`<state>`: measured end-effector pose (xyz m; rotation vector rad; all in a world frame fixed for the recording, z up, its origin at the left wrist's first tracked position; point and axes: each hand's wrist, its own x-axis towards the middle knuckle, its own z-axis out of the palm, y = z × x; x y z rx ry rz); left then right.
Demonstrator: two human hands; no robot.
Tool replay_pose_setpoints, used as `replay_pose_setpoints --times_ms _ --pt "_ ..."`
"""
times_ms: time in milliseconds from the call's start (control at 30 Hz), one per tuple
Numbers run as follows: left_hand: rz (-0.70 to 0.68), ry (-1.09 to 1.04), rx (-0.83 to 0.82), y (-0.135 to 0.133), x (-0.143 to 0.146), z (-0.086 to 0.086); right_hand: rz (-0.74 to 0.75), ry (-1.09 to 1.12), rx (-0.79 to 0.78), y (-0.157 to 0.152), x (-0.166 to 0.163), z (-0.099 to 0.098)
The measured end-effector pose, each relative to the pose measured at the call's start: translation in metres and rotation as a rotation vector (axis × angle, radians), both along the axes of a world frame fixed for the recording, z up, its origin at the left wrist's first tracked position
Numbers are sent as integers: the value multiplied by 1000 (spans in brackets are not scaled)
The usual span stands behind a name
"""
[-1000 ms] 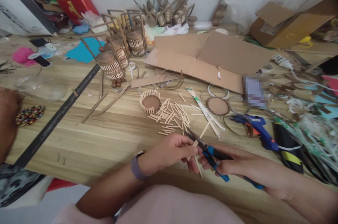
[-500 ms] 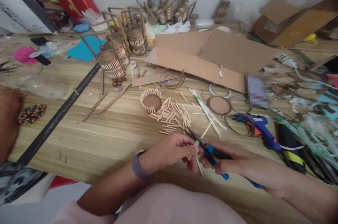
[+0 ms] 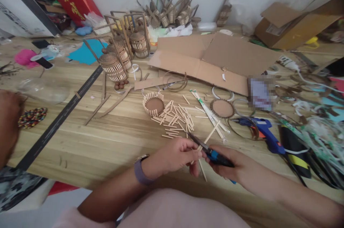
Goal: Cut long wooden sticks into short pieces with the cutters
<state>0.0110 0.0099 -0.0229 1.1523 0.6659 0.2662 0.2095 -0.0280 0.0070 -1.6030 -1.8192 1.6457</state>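
My left hand (image 3: 176, 154) pinches a thin wooden stick (image 3: 208, 137) near the table's front edge, fingers closed on it. My right hand (image 3: 233, 165) is wrapped round the blue handles of a pair of scissors (image 3: 208, 150), whose dark blades are closed across the stick. A second short stick piece (image 3: 202, 169) hangs below my fingers. Just beyond lies a pile of cut sticks (image 3: 174, 117) beside a small round basket base (image 3: 153, 104) ringed with upright sticks.
A blue glue gun (image 3: 262, 129) and a black-and-yellow tool (image 3: 294, 151) lie at the right. Flattened cardboard (image 3: 215, 58) and finished stick lanterns (image 3: 118, 59) stand further back. A black ruler (image 3: 60, 119) crosses the left side. Another person's arm (image 3: 8, 124) is at the far left.
My right hand has squeezed the scissor handles together, so the blades have closed on the stick. Both hands have stayed in nearly the same spot.
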Motion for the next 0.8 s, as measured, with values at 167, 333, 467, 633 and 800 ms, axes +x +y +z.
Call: replay_pose_setpoints --times_ms 167,333,467,633,800 --pt "26 43 64 -2 1 -3 -11 -36 -6 1 2 0" --pt "5 22 82 -3 1 -5 -45 4 -71 2 4 5" --pt "2 30 82 -4 1 -6 -37 -20 -130 2 2 3" --pt "22 13 76 -4 1 -7 -53 -39 -46 0 -3 -1" --pt "47 29 78 -5 1 -11 -33 -13 11 3 -6 -3"
